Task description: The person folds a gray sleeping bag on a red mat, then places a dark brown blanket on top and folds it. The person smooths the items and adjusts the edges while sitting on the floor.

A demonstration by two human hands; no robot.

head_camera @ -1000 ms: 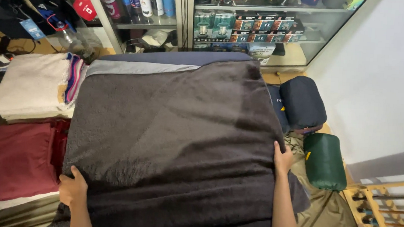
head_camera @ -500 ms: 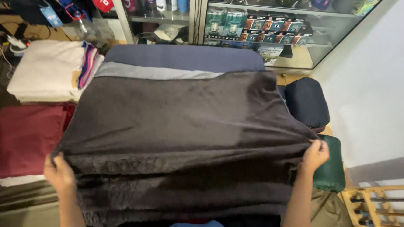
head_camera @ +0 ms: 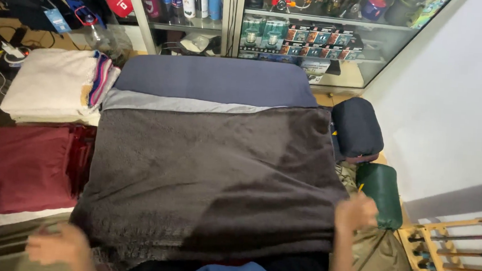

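1. A dark grey-brown fleecy blanket (head_camera: 205, 178) lies spread flat over a raised surface whose top is covered by a navy blue pad (head_camera: 216, 78) and a thin light grey sheet (head_camera: 181, 103); I cannot tell whether that surface is a tabletop or a bed.
2. The blanket's far edge runs straight across just below the grey strip, leaving the navy pad bare beyond it. Its near edge hangs in layered folds toward the person.
3. Its long axis runs left to right across the view, and the short sides fall at the left and right margins of the surface.
4. The left hand (head_camera: 58, 247) is at the near left corner, blurred, resting on or against the blanket's lower edge; whether it is gripping the cloth cannot be told.
5. The right hand (head_camera: 354, 210) is at the right edge near the lower corner, also blurred, fingers partly curled at the hem; its grip cannot be told either.
6. Room on the left is tight: a folded maroon cloth (head_camera: 24, 167) lies just beside the blanket, with a cream folded stack (head_camera: 51, 85) beyond it.
7. On the right, a navy rolled stuff sack (head_camera: 357, 128) and a green rolled stuff sack (head_camera: 382, 194) sit just beside that edge, with an olive fabric (head_camera: 378, 261) below them.
8. A glass display cabinet (head_camera: 292, 32) closes off the far side.
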